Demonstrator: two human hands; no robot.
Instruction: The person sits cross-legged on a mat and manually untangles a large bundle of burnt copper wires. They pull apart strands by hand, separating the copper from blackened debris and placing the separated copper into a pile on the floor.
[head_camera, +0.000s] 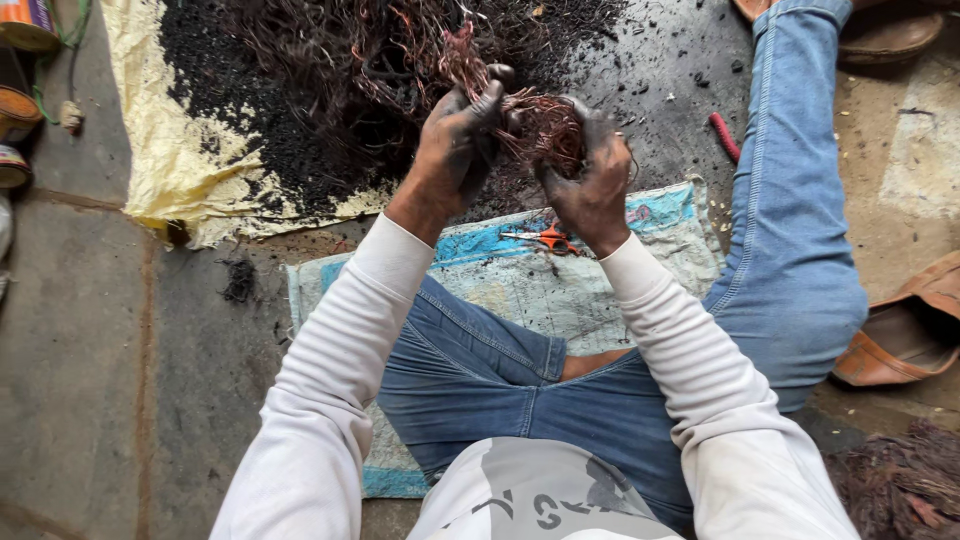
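Observation:
Both my hands are blackened with soot and grip one tangled bundle of copper wire (545, 128) held above the floor. My left hand (458, 140) closes on the bundle's left side, where strands run up into a big heap of burnt wire (350, 60). My right hand (590, 180) clasps the bundle's right side. Under my hands, a pair of orange-handled scissors (545, 238) lies on a blue and white woven sack (560, 290). I sit on the sack in blue jeans and a white long-sleeved top.
Black ash covers a yellow sheet (170, 150) at the upper left. A red-handled tool (724, 136) lies by my right leg. Brown sandals (905, 335) sit at the right, tins (20, 70) at the left edge, more wire (900, 480) at lower right.

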